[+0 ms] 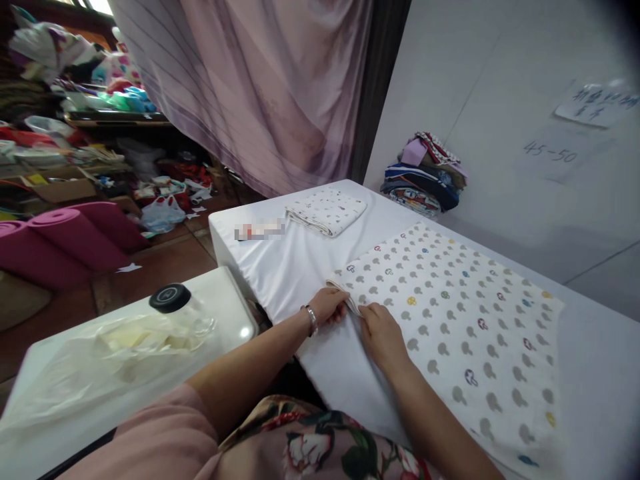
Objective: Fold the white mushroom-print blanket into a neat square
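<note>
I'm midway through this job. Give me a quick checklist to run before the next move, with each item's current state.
1. Left hand at the edge of the spread cloth: ok, fingers on it.
2. Right hand on the same edge: ok, close beside the left.
3. Folded cloth clear of the spread one: ok, a gap shows between them.
4. White table cover smooth: not ok, creased near the folded cloth.
5. Spread cloth's near edge straight: cannot tell, the right forearm hides part of it.
</note>
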### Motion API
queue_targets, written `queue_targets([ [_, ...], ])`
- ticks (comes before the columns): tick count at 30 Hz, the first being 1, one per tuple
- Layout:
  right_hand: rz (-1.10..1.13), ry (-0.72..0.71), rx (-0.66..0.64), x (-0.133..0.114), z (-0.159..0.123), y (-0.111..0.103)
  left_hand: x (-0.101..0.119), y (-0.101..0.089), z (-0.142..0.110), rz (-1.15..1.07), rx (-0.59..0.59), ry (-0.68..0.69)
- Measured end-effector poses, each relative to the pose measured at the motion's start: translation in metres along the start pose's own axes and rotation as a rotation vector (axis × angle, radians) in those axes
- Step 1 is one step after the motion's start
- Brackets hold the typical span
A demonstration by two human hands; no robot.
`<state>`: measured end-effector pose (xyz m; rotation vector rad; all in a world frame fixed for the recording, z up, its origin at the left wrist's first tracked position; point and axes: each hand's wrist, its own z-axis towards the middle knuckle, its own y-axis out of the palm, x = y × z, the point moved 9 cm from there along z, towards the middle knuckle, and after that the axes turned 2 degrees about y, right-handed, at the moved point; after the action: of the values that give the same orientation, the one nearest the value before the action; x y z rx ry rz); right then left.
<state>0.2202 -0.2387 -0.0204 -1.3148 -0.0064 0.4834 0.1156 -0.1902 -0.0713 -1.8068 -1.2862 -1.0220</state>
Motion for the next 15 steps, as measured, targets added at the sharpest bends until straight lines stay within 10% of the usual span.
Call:
queue_targets([
  [15,0.071,-0.034,-0.021,0.0033,-0.0029,-0.0026,0.0009,0.0026,0.0045,0.215,-0.029,0.04],
])
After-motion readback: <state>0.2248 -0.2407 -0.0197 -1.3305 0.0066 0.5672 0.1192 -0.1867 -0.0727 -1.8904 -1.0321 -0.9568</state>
